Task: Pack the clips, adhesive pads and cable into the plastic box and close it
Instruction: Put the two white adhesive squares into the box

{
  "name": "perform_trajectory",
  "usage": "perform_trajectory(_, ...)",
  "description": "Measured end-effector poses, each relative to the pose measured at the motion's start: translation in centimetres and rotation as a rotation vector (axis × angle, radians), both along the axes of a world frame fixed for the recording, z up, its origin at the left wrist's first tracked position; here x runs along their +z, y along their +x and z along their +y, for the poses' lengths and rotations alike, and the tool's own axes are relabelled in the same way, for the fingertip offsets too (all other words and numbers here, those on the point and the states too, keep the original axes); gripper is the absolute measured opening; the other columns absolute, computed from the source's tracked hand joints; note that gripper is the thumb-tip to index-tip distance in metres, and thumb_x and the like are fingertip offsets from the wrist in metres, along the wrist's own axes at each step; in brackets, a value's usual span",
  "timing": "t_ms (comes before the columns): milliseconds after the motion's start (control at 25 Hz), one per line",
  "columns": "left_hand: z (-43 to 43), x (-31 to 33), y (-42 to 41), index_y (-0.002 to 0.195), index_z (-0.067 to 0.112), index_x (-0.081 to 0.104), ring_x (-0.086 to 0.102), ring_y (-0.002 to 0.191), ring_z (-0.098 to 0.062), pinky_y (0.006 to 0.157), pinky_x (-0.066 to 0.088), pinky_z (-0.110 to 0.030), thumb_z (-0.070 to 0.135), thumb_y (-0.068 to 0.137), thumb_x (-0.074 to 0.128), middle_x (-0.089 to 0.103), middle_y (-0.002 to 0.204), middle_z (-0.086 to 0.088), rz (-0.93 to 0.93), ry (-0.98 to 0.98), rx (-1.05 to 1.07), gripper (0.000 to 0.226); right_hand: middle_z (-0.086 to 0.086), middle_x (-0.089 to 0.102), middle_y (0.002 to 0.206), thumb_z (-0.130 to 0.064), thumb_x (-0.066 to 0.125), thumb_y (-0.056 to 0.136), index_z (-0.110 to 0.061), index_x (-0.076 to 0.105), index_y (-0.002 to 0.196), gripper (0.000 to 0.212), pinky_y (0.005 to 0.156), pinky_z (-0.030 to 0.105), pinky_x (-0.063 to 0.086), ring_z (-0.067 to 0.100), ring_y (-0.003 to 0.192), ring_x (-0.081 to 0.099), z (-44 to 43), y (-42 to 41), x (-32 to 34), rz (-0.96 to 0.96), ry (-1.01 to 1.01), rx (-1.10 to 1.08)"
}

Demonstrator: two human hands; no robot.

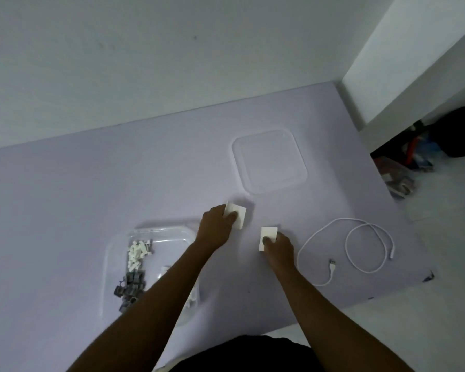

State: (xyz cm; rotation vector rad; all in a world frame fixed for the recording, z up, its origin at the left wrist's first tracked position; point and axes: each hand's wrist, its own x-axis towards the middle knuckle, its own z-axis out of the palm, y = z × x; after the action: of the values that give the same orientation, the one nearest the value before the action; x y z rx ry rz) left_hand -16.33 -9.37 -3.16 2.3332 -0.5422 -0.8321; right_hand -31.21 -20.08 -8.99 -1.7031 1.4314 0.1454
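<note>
A clear plastic box [118, 253] stands open at the left on the lilac table, with white clips [138, 255] and grey clips [130, 287] inside. Its clear lid [269, 161] lies flat further back. My left hand [216, 224] pinches a white adhesive pad [238, 212] to the right of the box. My right hand [278, 245] pinches a second white pad [268, 232] beside it. A white cable [360, 248] lies in loose loops on the table to the right of my right hand.
The lilac table [65, 197] meets a white wall at the back and ends at a front edge near my body. A white cabinet [414, 63] rises at the right, with dark clutter [427, 151] on the floor below it.
</note>
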Motion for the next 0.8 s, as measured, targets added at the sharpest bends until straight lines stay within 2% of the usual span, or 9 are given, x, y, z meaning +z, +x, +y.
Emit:
perform_trajectory(80,3.1,2.2,0.1,0.094,0.008,0.064,0.055,0.073,-0.015,0.060,0.037,-0.022,0.027,0.099,0.051,0.062,0.083,-0.001,0.079,-0.102,0.146,0.024,0.019,0.071,0.104,-0.013,0.055,0.093,-0.003,0.064,0.113,0.024,0.065,0.034,0.053,0.033,0.083,0.069,1.8,1.5,1.8,-0.093,0.103,-0.049)
perform_trajectory(160,7.4,3.8,0.7,0.081,0.012,0.061,0.052,0.062,-0.009,0.054,0.035,-0.021,0.025,0.099,0.054,0.059,0.070,0.003,0.088,-0.141,0.232,0.023,0.016,0.071,0.094,-0.015,0.054,0.094,-0.008,0.063,0.110,0.019,0.047,0.028,0.048,0.023,0.060,0.067,4.1,3.1,4.1,-0.221,0.181,-0.043)
perform_trajectory(280,13.1,4.4,2.0,0.080,0.016,0.062,0.055,0.061,-0.007,0.055,0.038,-0.024,0.024,0.097,0.057,0.061,0.068,0.007,0.092,-0.109,0.327,0.019,0.018,0.070,0.085,-0.016,0.058,0.095,-0.006,0.065,0.104,0.015,0.045,0.028,0.043,0.022,0.052,0.064,6.7,5.2,7.4,-0.367,0.265,0.079)
perform_trajectory(360,16.4,3.7,2.8,0.084,0.010,0.064,0.058,0.064,-0.014,0.058,0.044,-0.029,0.024,0.096,0.057,0.064,0.072,-0.001,0.116,-0.044,0.355,0.020,0.024,0.071,0.084,-0.016,0.059,0.094,-0.004,0.067,0.100,0.016,0.048,0.031,0.046,0.026,0.054,0.066,8.8,6.8,9.2,-0.407,0.334,0.176)
perform_trajectory(440,18.7,2.3,3.5,0.090,0.002,0.066,0.061,0.068,-0.024,0.067,0.051,-0.038,0.026,0.095,0.059,0.068,0.078,-0.013,0.158,0.005,0.374,0.025,0.023,0.072,0.084,-0.013,0.058,0.093,-0.002,0.067,0.098,0.015,0.051,0.034,0.051,0.029,0.057,0.071,11.3,8.1,10.3,-0.354,0.393,0.299)
perform_trajectory(520,19.9,0.9,4.1,0.095,0.001,0.067,0.065,0.071,-0.028,0.070,0.053,-0.037,0.026,0.094,0.060,0.071,0.083,-0.017,0.200,0.041,0.379,0.026,0.021,0.072,0.073,-0.008,0.055,0.091,0.001,0.064,0.087,0.014,0.056,0.036,0.059,0.028,0.057,0.073,14.3,9.3,10.5,-0.229,0.331,0.413)
perform_trajectory(640,20.0,-0.4,4.5,0.094,0.000,0.066,0.064,0.058,-0.025,0.054,0.052,-0.028,0.026,0.093,0.061,0.070,0.072,-0.013,0.227,0.096,0.344,0.026,0.014,0.070,0.066,-0.005,0.054,0.090,-0.003,0.059,0.079,0.013,0.042,0.023,0.052,0.022,0.052,0.072,17.4,11.0,9.5,-0.050,0.121,0.425)
perform_trajectory(720,19.6,-0.8,4.6,0.091,0.003,0.063,0.060,0.049,-0.020,0.045,0.050,-0.026,0.024,0.093,0.060,0.070,0.070,-0.013,0.240,0.113,0.317,0.021,0.015,0.073,0.077,-0.004,0.061,0.090,-0.004,0.057,0.082,0.009,0.035,0.018,0.039,0.018,0.055,0.071,18.2,11.9,9.0,0.054,0.070,0.423)
perform_trajectory(800,19.4,-1.0,4.9,0.089,0.007,0.059,0.059,0.048,-0.017,0.040,0.049,-0.024,0.021,0.093,0.060,0.068,0.067,-0.009,0.256,0.112,0.279,0.015,0.017,0.074,0.086,-0.001,0.070,0.086,-0.005,0.052,0.076,0.021,0.037,0.019,0.038,0.015,0.057,0.068,18.5,12.5,8.3,0.118,0.073,0.402)
